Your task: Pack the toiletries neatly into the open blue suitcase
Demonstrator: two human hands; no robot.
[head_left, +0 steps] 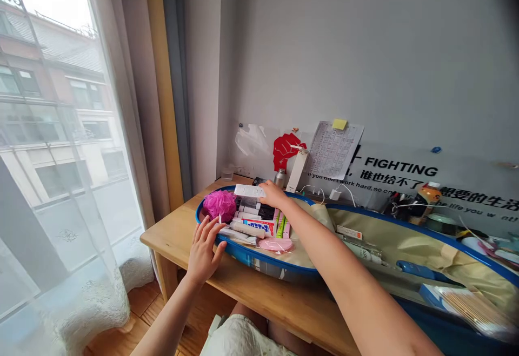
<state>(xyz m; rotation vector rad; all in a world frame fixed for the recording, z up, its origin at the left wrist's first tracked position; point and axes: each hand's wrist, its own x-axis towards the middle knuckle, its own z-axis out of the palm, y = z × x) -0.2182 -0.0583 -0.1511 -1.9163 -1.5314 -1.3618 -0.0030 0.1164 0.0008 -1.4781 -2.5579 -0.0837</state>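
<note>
On the table (174, 229), at the left of 2 blue-rimmed basins (239, 252), the left hand (205, 253) spreads its fingers loosely, gripping nothing visible. Beyond the pink puff (219, 203), the right hand (273, 194) pinches a white packet (248, 190) by one end above the basin's back; a slack pinch could drop it among the slim tubes (280, 225).

puff (219, 205): magenta | packet (247, 190): white | case (275, 245): pink | rim (259, 260): blue | fist (284, 150): red | note (339, 124): yellow | lettering (401, 166): black | wall (365, 48): grey | table (174, 227): tan | curtain (158, 75): taupe, yellow, grey vertical bands
</note>
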